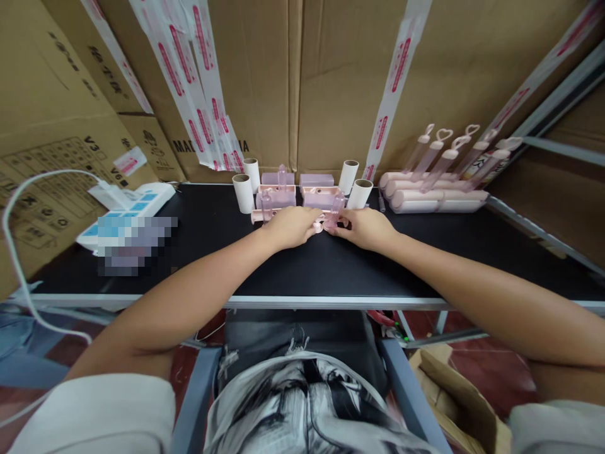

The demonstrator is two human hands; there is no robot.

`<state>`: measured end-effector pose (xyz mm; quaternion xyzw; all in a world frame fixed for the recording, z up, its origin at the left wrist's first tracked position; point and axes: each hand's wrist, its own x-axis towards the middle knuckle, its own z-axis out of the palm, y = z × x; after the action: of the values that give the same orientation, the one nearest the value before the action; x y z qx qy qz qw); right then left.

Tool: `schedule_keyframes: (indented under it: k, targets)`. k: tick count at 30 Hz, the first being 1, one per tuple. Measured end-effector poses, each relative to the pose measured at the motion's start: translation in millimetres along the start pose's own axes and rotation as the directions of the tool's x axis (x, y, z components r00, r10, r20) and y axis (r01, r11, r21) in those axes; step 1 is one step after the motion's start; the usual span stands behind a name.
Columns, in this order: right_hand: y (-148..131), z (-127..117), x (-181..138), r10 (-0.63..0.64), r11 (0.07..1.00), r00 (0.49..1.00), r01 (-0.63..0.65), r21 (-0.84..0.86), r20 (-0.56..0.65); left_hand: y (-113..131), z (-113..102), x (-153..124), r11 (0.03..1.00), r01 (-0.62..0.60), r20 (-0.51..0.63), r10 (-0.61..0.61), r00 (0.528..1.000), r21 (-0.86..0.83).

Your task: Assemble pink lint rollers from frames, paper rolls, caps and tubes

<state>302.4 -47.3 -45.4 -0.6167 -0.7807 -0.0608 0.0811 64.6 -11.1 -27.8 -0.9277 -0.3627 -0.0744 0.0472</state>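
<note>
My left hand (293, 227) is at the centre of the black table (198, 252), fingers bent over a small pale pink plastic piece (317, 228). Facing it from the right, my right hand (367, 228) has its thumb and fingers closed at the foot of a see-through pink tube-shaped piece (336, 208). The fingertips nearly meet, and how the two pieces touch is partly hidden. A similar upright pink piece (266, 205) stands behind my left hand. Pink open cases (275, 197) and a lilac block (316, 180) sit just beyond both hands.
White hollow tubes (243, 194) stand left of the cases, with others (360, 194) to the right. Farther right lie pink cylinders (437, 200) topped by clear sticks with looped ends (444, 165). A power strip (130, 211) lies left, beside a pixelated patch. Cardboard (345, 82) walls the back.
</note>
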Motion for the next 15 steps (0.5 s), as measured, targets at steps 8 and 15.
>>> schedule_keyframes:
  k: [8,15]
  targets:
    - [8,9,-1,0.041,0.989,0.996,-0.029,0.148,-0.078,1,-3,0,0.999,-0.003,-0.012,0.003,1.0,-0.05]
    - [16,-2,-12,0.147,0.865,0.943,0.024,0.5,-0.299,-5,-18,-13,0.972,-0.169,-0.215,0.132,0.968,-0.165]
